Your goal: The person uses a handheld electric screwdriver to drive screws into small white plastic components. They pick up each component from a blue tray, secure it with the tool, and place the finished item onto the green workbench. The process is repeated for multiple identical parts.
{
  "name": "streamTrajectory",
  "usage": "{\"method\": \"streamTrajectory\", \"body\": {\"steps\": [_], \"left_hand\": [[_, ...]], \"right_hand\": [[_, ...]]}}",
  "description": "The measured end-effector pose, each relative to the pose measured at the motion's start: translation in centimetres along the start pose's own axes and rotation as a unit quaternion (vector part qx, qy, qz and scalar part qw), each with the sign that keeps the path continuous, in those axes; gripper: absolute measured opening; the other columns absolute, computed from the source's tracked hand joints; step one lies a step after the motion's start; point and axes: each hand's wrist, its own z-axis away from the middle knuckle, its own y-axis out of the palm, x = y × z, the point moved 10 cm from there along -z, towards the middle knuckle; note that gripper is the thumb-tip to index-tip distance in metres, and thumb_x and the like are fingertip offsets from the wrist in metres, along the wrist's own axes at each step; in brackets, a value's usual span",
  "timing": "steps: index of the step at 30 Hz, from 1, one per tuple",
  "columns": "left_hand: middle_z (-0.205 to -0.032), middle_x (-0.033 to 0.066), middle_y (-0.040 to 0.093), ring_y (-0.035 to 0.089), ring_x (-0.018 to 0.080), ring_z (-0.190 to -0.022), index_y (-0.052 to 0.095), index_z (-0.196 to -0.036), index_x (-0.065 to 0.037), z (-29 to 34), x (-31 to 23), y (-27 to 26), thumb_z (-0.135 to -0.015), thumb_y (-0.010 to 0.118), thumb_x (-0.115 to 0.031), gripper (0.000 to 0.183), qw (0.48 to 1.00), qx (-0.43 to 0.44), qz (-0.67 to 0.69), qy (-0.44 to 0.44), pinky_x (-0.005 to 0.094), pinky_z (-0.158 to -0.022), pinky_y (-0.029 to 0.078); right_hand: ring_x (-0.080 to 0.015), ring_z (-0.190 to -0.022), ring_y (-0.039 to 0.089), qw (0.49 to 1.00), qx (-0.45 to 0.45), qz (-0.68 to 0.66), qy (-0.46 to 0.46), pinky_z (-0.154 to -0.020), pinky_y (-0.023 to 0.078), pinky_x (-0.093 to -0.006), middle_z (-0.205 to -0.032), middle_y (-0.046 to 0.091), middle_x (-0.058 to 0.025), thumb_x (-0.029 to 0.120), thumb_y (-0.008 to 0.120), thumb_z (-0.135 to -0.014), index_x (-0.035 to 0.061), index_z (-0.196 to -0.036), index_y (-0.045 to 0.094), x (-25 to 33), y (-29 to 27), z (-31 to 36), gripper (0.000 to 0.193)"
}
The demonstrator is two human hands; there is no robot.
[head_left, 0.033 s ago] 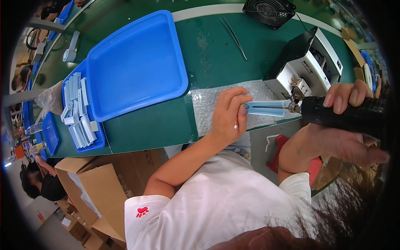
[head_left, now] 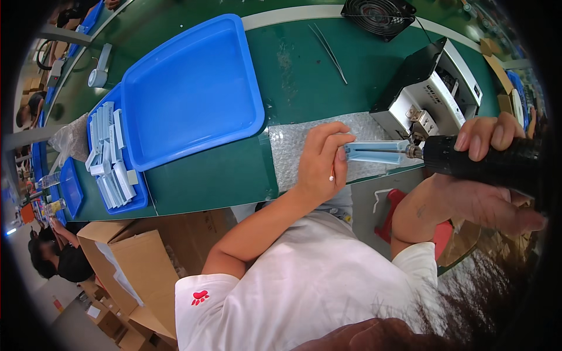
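My left hand (head_left: 321,161) pinches one end of a long, pale blue plastic housing (head_left: 377,157) above the bench's front edge. My right hand (head_left: 477,202) wraps round a black electric screwdriver (head_left: 486,159), lying nearly level. Its long metal bit runs along the open channel of the housing toward my left fingers. The bit's tip is hard to make out there. Beneath the housing lies a sheet of bubble wrap (head_left: 287,149). Just beyond the screwdriver stands a black and silver screw feeder (head_left: 410,96) with a small metal outlet on its front.
A big blue tray (head_left: 193,88) rests partly over a smaller blue tray (head_left: 140,202) holding several pale blue housings (head_left: 108,149). Tweezers (head_left: 329,54) and a black fan (head_left: 377,16) lie farther back. Below the bench are a cardboard box (head_left: 143,266) and a red stool (head_left: 393,213).
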Motion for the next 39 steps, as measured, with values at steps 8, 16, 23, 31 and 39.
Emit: {"method": "streamTrajectory", "body": {"steps": [8,16,23,31,39], "left_hand": [[-0.109,0.0172,0.056,0.053,0.0293,-0.094,0.058,-0.102,0.001,0.0,0.3,0.1,-0.092,0.041,-0.003,0.020,1.000,0.006,0.005,-0.005,0.0355,-0.081,0.045],[-0.109,0.0175,0.055,0.052,0.0304,-0.094,0.057,-0.103,-0.001,0.1,0.2,-0.1,-0.090,0.042,0.000,0.021,1.000,0.005,0.017,-0.017,0.0366,-0.082,0.044],[-0.107,0.0165,0.055,0.052,0.0314,-0.095,0.056,-0.102,-0.002,-0.1,0.2,-0.4,-0.088,0.042,0.002,0.021,0.999,-0.009,0.018,-0.027,0.0385,-0.085,0.043],[-0.098,0.0194,0.055,0.053,0.0359,-0.092,0.057,-0.095,0.001,-6.2,-0.2,-5.3,-0.090,0.042,-0.003,0.016,0.995,0.056,-0.078,0.023,0.0414,-0.082,0.044],[-0.103,0.0196,0.067,0.064,0.0321,-0.093,0.062,-0.103,-0.006,-25.4,21.0,-25.9,-0.100,0.032,-0.038,0.044,0.935,-0.126,-0.317,-0.095,0.0438,-0.079,0.047]], "right_hand": [[-0.0191,-0.069,0.052,0.997,0.064,-0.029,0.041,-0.060,0.043,-0.0306,-0.091,0.045,-0.0107,0.078,0.053,-0.073,0.0011,-0.107,0.052,-0.4,1.3,0.5,0.084],[-0.0181,-0.063,0.052,0.991,0.037,-0.116,0.052,-0.057,0.045,-0.0300,-0.084,0.045,-0.0085,0.084,0.060,-0.059,-0.0040,-0.092,0.043,-1.4,2.9,1.7,0.096],[-0.0218,-0.065,0.055,0.986,0.080,-0.118,0.081,-0.060,0.046,-0.0327,-0.089,0.051,-0.0122,0.084,0.059,-0.061,-0.0053,-0.097,0.046,-2.1,2.1,2.1,0.097],[-0.0172,-0.072,0.057,0.876,0.213,-0.430,-0.046,-0.065,0.047,-0.0269,-0.089,0.055,-0.0089,0.039,0.061,-0.076,-0.0004,-0.100,0.052,5.4,1.3,-4.5,0.048],[-0.0225,-0.061,0.053,0.992,0.059,-0.106,-0.021,-0.051,0.046,-0.0359,-0.092,0.054,-0.0189,0.081,0.040,-0.077,0.0122,-0.144,0.020,-2.7,6.9,-1.6,0.098]]}}
